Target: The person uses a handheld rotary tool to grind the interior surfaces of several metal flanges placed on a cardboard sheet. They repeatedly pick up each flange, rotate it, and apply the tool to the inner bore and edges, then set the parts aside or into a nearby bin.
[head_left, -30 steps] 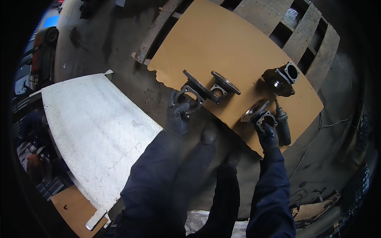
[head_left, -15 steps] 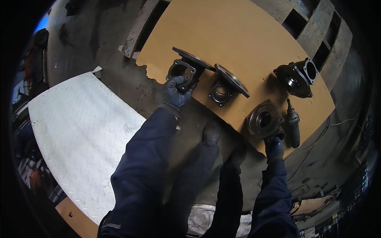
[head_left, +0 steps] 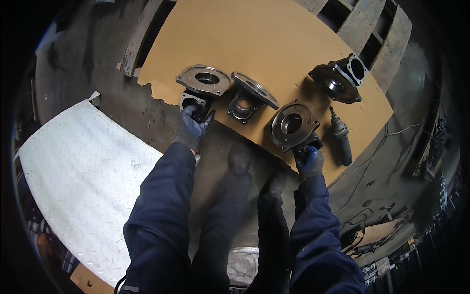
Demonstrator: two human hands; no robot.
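Both gloved hands' grip closed on flanged castings: left hand left casting, right hand right casting; fingertips hidden.

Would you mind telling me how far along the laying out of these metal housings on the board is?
Two flanged housings, the middle one and the far-right one, already lie on the brown board, untouched. The left hand grips the leftmost housing; the right hand grips another. Releasing both remains.

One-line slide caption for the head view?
Gloved left hand and right hand each grip a flanged metal housing on a fibreboard sheet.
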